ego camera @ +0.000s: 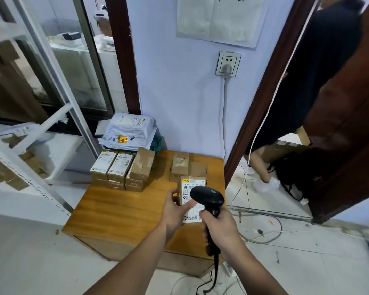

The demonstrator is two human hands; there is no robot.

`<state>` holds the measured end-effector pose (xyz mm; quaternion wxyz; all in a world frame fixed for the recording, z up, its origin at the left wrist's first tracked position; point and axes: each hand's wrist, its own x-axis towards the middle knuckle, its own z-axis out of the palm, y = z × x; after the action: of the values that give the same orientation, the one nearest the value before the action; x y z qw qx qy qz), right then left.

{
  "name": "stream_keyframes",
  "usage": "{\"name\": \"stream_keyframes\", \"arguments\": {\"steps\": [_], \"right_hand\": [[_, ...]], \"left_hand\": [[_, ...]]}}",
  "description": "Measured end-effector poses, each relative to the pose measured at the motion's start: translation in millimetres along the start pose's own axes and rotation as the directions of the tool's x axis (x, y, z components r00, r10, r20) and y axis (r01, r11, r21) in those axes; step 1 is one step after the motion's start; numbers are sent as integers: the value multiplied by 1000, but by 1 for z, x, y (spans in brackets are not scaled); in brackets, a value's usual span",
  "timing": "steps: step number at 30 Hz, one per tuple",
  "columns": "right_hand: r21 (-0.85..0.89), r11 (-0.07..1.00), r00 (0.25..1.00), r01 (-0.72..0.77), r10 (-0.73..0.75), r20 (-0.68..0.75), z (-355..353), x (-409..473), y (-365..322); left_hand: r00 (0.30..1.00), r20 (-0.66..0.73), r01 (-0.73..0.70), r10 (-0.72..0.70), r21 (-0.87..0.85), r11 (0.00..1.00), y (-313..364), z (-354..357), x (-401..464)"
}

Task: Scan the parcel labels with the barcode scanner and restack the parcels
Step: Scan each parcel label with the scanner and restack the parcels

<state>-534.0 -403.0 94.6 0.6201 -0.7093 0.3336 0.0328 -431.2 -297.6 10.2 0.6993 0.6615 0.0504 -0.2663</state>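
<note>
My left hand (pixel 175 209) grips a small brown parcel (pixel 189 187) with a white barcode label, held just above the wooden table (pixel 119 209). My right hand (pixel 221 228) is closed around the handle of a black barcode scanner (pixel 207 198), whose head hangs right over the label. Behind the held parcel lie a few more brown parcels (pixel 186 166). A stack of small labelled boxes (pixel 121 169) stands at the table's far left. Another white label (pixel 193 218) shows under my hands.
Grey mailer bags (pixel 129 133) are piled against the wall behind the stack. A white metal shelf frame (pixel 30 145) stands at left. A person (pixel 307 92) stands in the doorway at right, beside a black bag (pixel 296 173). Cables (pixel 262 233) trail on the tiled floor.
</note>
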Motion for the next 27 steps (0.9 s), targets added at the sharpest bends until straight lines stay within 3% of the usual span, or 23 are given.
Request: {"name": "stream_keyframes", "arguments": {"steps": [9, 27], "right_hand": [[82, 997, 1000, -9, 9, 6, -12, -10, -1], [78, 997, 1000, 12, -14, 27, -49, -5, 10]], "left_hand": [[999, -30, -20, 20, -14, 1000, -2, 10, -10], [995, -96, 14, -15, -14, 1000, -9, 28, -12]]}}
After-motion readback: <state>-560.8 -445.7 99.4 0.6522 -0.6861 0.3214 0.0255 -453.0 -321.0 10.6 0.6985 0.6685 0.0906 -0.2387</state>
